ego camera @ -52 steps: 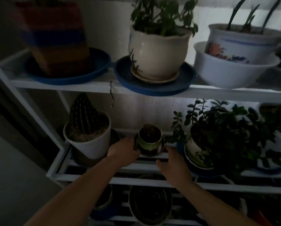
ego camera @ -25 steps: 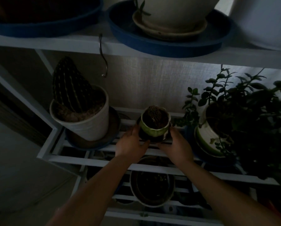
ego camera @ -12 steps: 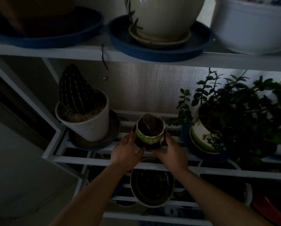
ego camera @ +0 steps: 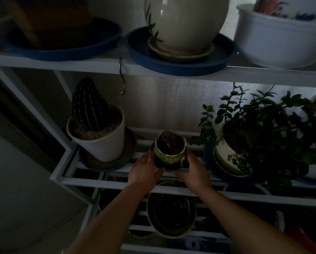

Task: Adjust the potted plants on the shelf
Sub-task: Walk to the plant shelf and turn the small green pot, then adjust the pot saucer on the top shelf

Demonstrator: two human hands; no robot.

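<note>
A small green pot with a round cactus (ego camera: 169, 152) stands on a dark saucer at the middle of the white slatted shelf (ego camera: 106, 182). My left hand (ego camera: 144, 171) cups its left side and my right hand (ego camera: 194, 171) cups its right side, fingers against the saucer. Left of it a tall dark cactus in a white pot (ego camera: 96, 132) sits tilted on a brown saucer. To the right a leafy plant in a green-and-white pot (ego camera: 232, 154) spreads over the shelf.
The upper shelf (ego camera: 190, 74) carries a cream pot on a blue saucer (ego camera: 183, 30), a dark pot on a blue saucer (ego camera: 61, 32) and a white bowl (ego camera: 282, 39). A metal hook (ego camera: 122, 77) hangs from its edge. A round pot (ego camera: 171, 211) sits on the tier below.
Both hands closed in from beside the small green pot to its sides and hold it. The view has tipped and shifted; the pot stays near the shelf's middle.
</note>
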